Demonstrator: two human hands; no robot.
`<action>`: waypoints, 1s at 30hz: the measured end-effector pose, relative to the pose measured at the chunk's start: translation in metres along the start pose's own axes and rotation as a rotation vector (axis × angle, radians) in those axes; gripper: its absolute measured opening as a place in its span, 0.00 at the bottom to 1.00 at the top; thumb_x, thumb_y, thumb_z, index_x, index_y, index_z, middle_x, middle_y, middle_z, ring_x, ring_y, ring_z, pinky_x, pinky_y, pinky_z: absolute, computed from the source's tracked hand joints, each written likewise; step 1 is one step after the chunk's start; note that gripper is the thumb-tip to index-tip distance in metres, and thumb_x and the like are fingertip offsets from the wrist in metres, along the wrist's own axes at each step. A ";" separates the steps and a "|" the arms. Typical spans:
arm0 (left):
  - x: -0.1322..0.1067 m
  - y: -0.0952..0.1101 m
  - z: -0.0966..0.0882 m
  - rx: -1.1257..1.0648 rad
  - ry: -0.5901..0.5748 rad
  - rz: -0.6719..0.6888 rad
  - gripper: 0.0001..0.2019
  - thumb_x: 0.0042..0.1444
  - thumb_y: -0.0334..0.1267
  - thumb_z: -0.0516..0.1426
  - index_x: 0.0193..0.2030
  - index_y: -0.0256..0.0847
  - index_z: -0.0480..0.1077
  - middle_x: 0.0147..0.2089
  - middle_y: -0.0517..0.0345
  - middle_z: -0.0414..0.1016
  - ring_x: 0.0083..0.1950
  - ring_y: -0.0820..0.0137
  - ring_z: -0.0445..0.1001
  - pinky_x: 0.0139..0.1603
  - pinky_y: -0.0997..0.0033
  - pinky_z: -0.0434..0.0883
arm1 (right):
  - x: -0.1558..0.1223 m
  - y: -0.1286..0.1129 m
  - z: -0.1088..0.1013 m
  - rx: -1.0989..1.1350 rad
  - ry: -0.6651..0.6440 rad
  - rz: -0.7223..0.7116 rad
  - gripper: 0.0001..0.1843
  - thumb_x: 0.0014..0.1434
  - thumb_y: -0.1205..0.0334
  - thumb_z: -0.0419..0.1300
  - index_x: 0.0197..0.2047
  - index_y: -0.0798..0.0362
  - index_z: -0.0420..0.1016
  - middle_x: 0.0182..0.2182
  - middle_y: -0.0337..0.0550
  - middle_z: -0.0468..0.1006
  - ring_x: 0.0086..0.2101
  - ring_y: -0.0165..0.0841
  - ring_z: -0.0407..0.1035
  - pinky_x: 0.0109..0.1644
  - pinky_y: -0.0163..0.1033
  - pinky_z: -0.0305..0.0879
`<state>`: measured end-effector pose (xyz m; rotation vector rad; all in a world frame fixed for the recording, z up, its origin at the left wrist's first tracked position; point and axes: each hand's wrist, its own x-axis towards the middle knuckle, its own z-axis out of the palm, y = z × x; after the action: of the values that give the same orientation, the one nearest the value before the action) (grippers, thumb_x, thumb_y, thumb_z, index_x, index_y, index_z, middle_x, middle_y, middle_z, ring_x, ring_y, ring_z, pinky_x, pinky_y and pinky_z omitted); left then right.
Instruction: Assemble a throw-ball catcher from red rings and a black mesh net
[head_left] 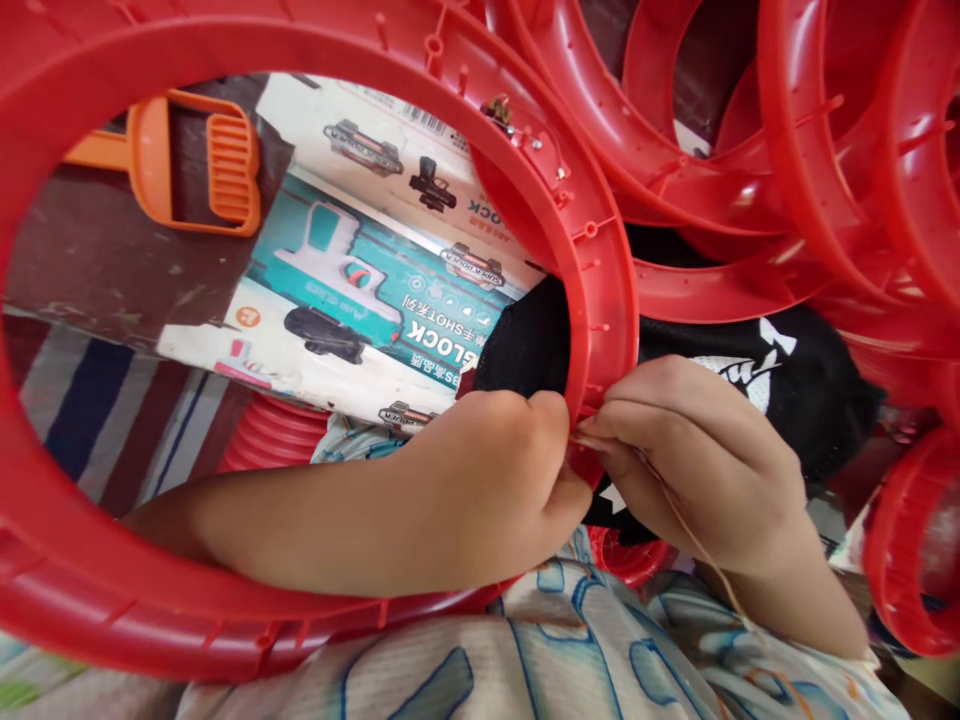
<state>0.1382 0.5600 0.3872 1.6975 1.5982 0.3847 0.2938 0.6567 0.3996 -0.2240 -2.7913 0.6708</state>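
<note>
We pinch thin string [701, 546] with right hand [694, 460], at right edge of red plastic ring [606, 290]. Left hand [517, 455] curled there; we can't tell its grip.

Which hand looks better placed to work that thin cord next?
Probably the right hand: the thin cord trails from its grip, and it meets the red ring from outside. The left hand is curled at the ring's inner side, its grip mostly hidden, its forearm across the opening.
</note>
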 end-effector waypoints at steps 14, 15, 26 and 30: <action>-0.003 -0.001 -0.003 -0.207 -0.067 -0.153 0.05 0.48 0.33 0.50 0.26 0.43 0.54 0.20 0.63 0.60 0.23 0.71 0.61 0.26 0.70 0.51 | 0.008 0.009 -0.003 0.146 0.139 0.223 0.04 0.59 0.70 0.64 0.33 0.52 0.76 0.28 0.37 0.79 0.31 0.28 0.73 0.32 0.33 0.70; -0.003 -0.001 -0.003 -0.209 -0.074 -0.153 0.05 0.48 0.33 0.50 0.26 0.43 0.54 0.20 0.63 0.60 0.23 0.71 0.60 0.26 0.70 0.50 | 0.008 0.009 -0.003 0.173 0.142 0.233 0.04 0.58 0.69 0.65 0.33 0.53 0.76 0.28 0.37 0.79 0.31 0.27 0.74 0.32 0.32 0.70; -0.005 -0.003 -0.001 -0.203 -0.072 -0.100 0.06 0.48 0.32 0.50 0.26 0.44 0.53 0.19 0.67 0.56 0.21 0.73 0.57 0.25 0.72 0.50 | 0.009 0.015 -0.004 0.267 0.190 0.246 0.03 0.59 0.69 0.65 0.33 0.55 0.77 0.32 0.36 0.81 0.33 0.23 0.75 0.38 0.28 0.71; -0.006 -0.004 -0.001 -0.257 -0.118 -0.125 0.06 0.48 0.31 0.50 0.26 0.43 0.54 0.20 0.67 0.57 0.21 0.75 0.56 0.24 0.73 0.50 | 0.009 0.015 -0.004 0.325 0.191 0.229 0.04 0.60 0.70 0.64 0.32 0.56 0.76 0.32 0.37 0.81 0.33 0.23 0.74 0.36 0.28 0.69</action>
<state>0.1338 0.5549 0.3870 1.3943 1.4911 0.4008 0.2873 0.6738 0.3980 -0.5161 -2.4521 1.0811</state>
